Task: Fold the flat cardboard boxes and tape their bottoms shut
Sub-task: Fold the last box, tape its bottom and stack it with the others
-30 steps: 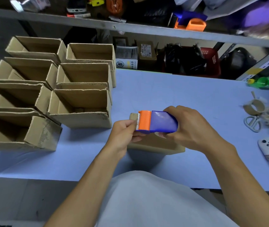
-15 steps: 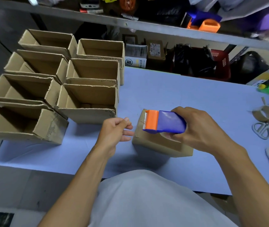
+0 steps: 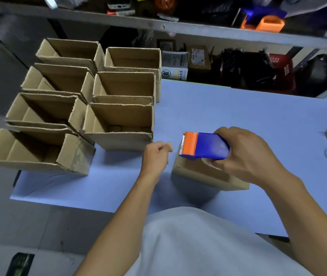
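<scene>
Change: against the frame half a second ago, I see my left hand (image 3: 156,156) with its fingers now curled in, where thumb and fingers were stretched toward the box; the dispenser sits in much the same place over the box.
Right hand: my right hand (image 3: 246,156) grips the blue plastic tape dispenser with the orange serrated front (image 3: 204,146), fingers wrapped under its body.
Left hand: curled into a loose fist, holding nothing, just left of the dispenser's orange edge and apart from it.
Box: the small brown corrugated cardboard box (image 3: 200,172) lies directly beneath the gripped dispenser, flat face up, on the pale blue tabletop (image 3: 238,112).
Finished boxes: seven open-topped brown cardboard boxes (image 3: 118,120) stand in two rows well left of my left hand, their rough torn flaps upright or leaning.
Texture: the dispenser is smooth and glossy; the cardboard is matte with ragged edges.
</scene>
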